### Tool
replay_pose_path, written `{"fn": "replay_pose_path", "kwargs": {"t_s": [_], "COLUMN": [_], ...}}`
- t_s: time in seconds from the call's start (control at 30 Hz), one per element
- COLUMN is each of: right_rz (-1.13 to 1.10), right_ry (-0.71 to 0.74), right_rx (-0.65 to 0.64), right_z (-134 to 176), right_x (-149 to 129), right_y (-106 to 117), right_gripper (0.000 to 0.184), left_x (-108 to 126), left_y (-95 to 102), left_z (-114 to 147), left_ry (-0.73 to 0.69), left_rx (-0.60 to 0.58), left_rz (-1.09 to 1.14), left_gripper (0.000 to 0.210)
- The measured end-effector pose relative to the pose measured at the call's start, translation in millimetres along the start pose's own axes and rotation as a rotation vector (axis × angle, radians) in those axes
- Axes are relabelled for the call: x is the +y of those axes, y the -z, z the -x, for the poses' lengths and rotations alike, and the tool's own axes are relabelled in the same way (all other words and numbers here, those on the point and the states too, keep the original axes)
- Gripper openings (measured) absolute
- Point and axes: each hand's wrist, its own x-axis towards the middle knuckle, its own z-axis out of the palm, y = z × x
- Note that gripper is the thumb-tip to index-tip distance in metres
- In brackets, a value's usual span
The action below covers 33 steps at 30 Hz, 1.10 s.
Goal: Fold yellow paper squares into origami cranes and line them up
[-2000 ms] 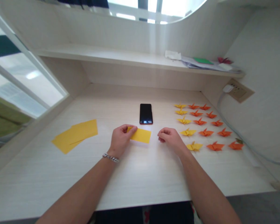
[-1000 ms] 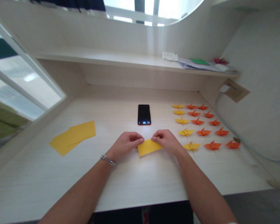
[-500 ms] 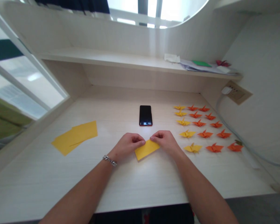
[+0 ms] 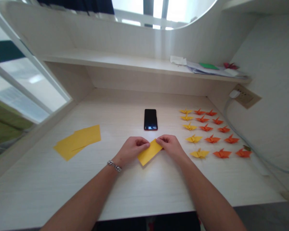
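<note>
Between my hands is a yellow piece of origami paper (image 4: 149, 153), folded into a narrow rectangle and tilted with its right end farther from me. My left hand (image 4: 135, 148) pinches its left far edge between thumb and fingers. At the upper right corner, my right hand (image 4: 170, 146) grips the same paper with thumb and curled fingers. The fingertips under the paper are hidden. A black phone (image 4: 150, 119) lies flat just beyond my hands.
Yellow paper sheets (image 4: 86, 136) overlap on the desk at the left. Rows of yellow paper cranes (image 4: 194, 138) and orange paper cranes (image 4: 212, 139) stand at the right. Behind them, a cable (image 4: 243, 138) runs down from a wall socket (image 4: 247, 95). A shelf (image 4: 125, 64) spans the back.
The folded yellow paper has turned a little, its right end swinging away from me and its slant growing steeper. Both hands keep hold and have barely moved.
</note>
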Motion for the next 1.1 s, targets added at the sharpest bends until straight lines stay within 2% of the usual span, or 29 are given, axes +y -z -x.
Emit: {"fn": "replay_pose_path", "kwargs": {"t_s": [0.13, 0.27, 0.5, 0.73, 0.9, 1.1], "right_rz": [0.011, 0.064, -0.1, -0.117, -0.141, -0.125], "right_ry": [-0.038, -0.013, -0.055, -0.043, -0.078, -0.104], "right_rx": [-0.037, -0.016, -0.024, -0.047, -0.103, -0.102], "right_z": [0, 1, 1, 3, 4, 5], "right_x": [-1, -3, -3, -6, -7, -6], "right_y": [2, 2, 0, 0, 0, 0], "right_gripper": [0.023, 0.019, 0.027, 0.026, 0.027, 0.034], "left_x": [-1, -4, -8, -10, -12, -11], "left_y": [-1.8, -3.3, -6.4, -6.9, -7.9, -7.8], "left_z": [-2, -3, -5, -5, -5, -5], "left_ry": [0.019, 0.034, 0.024, 0.023, 0.031, 0.042], "left_rx": [0.064, 0.033, 0.058, -0.029, -0.034, -0.041], "left_rz": [0.051, 0.121, 0.216, 0.271, 0.298, 0.291], "left_gripper": [0.026, 0.025, 0.024, 0.027, 0.027, 0.029]}}
